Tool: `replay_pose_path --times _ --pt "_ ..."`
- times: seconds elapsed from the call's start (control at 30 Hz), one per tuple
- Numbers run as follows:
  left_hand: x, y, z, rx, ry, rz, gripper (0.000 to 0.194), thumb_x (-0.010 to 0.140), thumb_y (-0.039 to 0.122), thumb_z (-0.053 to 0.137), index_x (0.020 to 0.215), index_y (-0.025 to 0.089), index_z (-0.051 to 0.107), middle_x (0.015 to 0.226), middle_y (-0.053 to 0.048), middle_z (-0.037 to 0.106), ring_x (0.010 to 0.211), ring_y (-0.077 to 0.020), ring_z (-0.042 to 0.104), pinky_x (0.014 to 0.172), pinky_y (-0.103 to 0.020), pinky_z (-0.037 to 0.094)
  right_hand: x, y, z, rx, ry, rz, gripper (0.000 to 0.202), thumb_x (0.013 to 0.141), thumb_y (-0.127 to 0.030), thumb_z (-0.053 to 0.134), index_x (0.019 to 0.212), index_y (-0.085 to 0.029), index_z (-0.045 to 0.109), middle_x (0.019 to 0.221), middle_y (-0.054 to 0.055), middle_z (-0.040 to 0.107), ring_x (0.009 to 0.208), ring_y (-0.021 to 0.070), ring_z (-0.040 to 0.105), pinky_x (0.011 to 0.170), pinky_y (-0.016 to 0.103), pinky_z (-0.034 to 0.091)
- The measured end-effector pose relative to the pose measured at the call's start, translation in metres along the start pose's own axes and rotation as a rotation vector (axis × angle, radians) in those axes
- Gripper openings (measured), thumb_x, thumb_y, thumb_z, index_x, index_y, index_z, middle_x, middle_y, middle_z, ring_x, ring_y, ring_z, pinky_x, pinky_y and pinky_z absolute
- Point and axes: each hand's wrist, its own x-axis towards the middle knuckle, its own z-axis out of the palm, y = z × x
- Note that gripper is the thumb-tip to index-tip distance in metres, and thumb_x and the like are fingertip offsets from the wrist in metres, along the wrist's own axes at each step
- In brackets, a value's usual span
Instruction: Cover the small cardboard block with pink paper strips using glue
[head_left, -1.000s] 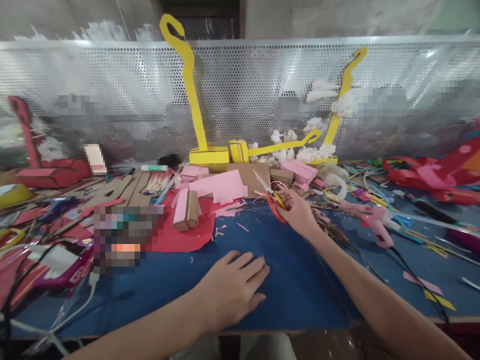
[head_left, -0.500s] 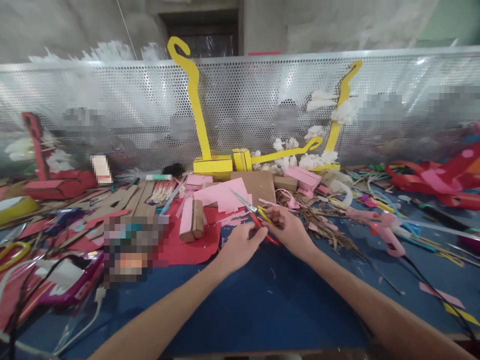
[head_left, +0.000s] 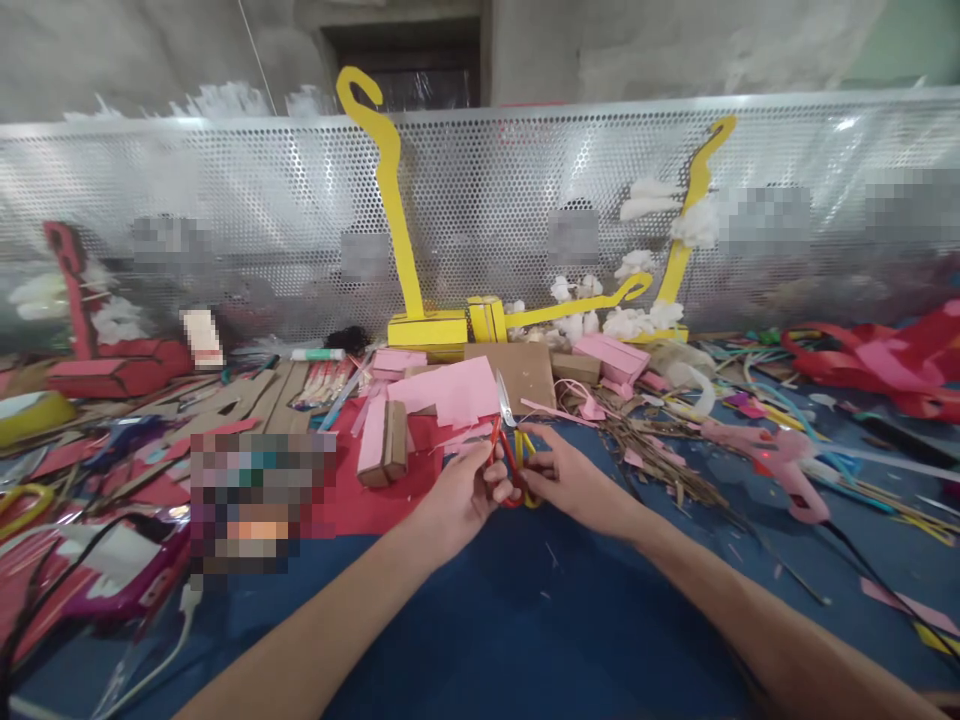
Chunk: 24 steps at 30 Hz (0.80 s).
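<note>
A pair of scissors with red and yellow handles stands between my hands, blades pointing away from me and nearly closed. My left hand has its fingers curled round the red handle side; a thin red piece shows above that thumb, its kind unclear. With fingers bent, my right hand grips the yellow handle. Just beyond the blades lie pink paper and a brown cardboard sheet. Left of my left hand, a pink-faced cardboard block rests on a red sheet.
A pink glue gun lies to the right near twigs and paper scraps. Yellow hooked cardboard pieces stand against the perforated metal panel. Cardboard strips and a purple object with cables crowd the left.
The scissors have turned from pointing up-left to almost straight ahead. My left fingers now curl round the red side, and my right hand has shifted slightly down beside the yellow handle.
</note>
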Motion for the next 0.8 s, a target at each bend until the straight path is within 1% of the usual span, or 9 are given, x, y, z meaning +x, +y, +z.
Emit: replay_pose_path --times 0.1,0.2,0.33,0.4,0.47,0.53,0.63,0.7,0.8 --pt "-0.002 0.002 -0.002 -0.022 -0.017 0.016 0.022 0.097 0.033 0.06 0.087 0.014 0.057 0.057 0.01 0.033 0.046 -0.0057 0.032 0.053 -0.02 0.038 -0.006 -0.002 0.001 -0.07 0.049 0.011 0.057 0.092 -0.026 0.059 0.144 -0.023 0.034 0.083 0.0 0.073 0.072 0.0192 0.07 0.067 0.031 0.053" --pt "0.0 0.006 -0.007 -0.031 -0.043 0.014 0.025 0.099 0.035 0.058 0.084 0.015 0.055 0.053 0.012 0.025 0.044 -0.0061 0.023 0.049 -0.021 0.033 -0.008 -0.002 0.006 -0.142 0.106 0.006 0.058 0.09 -0.029 0.062 0.14 -0.022 0.033 0.086 0.001 0.073 0.077 0.0195 0.068 0.074 0.034 0.052" --pt "0.003 0.007 -0.013 -0.027 -0.077 0.001 0.033 0.1 0.04 0.057 0.078 0.017 0.05 0.049 0.013 0.022 0.043 -0.0062 0.016 0.046 -0.02 0.029 -0.002 0.0 0.014 -0.283 0.332 -0.078 0.044 0.085 -0.033 0.066 0.12 -0.022 0.041 0.088 0.001 0.064 0.076 0.019 0.061 0.074 0.034 0.051" --pt "0.003 0.004 -0.013 -0.019 -0.087 0.001 0.036 0.099 0.044 0.058 0.076 0.018 0.049 0.047 0.013 0.021 0.042 -0.0059 0.013 0.045 -0.019 0.026 0.001 0.001 0.014 -0.33 0.385 -0.128 0.04 0.086 -0.034 0.065 0.116 -0.022 0.042 0.092 0.003 0.061 0.079 0.02 0.061 0.075 0.035 0.051" --pt "0.003 0.002 -0.013 -0.012 -0.09 0.008 0.039 0.096 0.048 0.062 0.075 0.018 0.048 0.045 0.014 0.02 0.042 -0.0056 0.012 0.045 -0.019 0.025 0.002 0.001 0.01 -0.321 0.316 -0.149 0.043 0.091 -0.035 0.061 0.125 -0.021 0.04 0.099 0.006 0.064 0.086 0.0214 0.063 0.08 0.037 0.052" --pt "0.002 0.002 -0.011 -0.003 -0.093 0.017 0.041 0.092 0.05 0.067 0.074 0.018 0.049 0.045 0.014 0.021 0.042 -0.005 0.011 0.045 -0.019 0.025 0.001 0.002 0.005 -0.299 0.188 -0.143 0.039 0.096 -0.033 0.054 0.13 -0.02 0.04 0.097 0.006 0.068 0.083 0.0206 0.067 0.077 0.035 0.053" --pt "0.002 0.009 -0.013 0.023 -0.093 0.03 0.042 0.085 0.05 0.075 0.075 0.017 0.053 0.045 0.014 0.024 0.041 -0.0042 0.014 0.044 -0.02 0.024 0.0 0.003 -0.004 -0.308 0.077 -0.126 0.019 0.098 -0.027 0.047 0.116 -0.022 0.052 0.081 0.001 0.072 0.07 0.0181 0.068 0.067 0.029 0.052" --pt "0.005 0.017 -0.019 0.045 -0.072 0.057 0.038 0.082 0.046 0.079 0.077 0.015 0.059 0.045 0.014 0.026 0.04 -0.0038 0.017 0.043 -0.02 0.022 0.002 0.004 -0.013 -0.364 0.124 -0.12 0.017 0.095 -0.025 0.05 0.11 -0.022 0.057 0.076 0.0 0.071 0.066 0.0182 0.065 0.064 0.029 0.049" --pt "0.012 0.027 -0.029 0.054 0.002 0.141 0.032 0.078 0.036 0.084 0.076 0.011 0.064 0.046 0.012 0.032 0.04 -0.0025 0.022 0.042 -0.019 0.021 0.009 0.011 -0.035 -0.457 0.28 -0.095 0.026 0.092 -0.024 0.051 0.116 -0.02 0.059 0.077 0.003 0.069 0.064 0.0199 0.062 0.064 0.031 0.045"
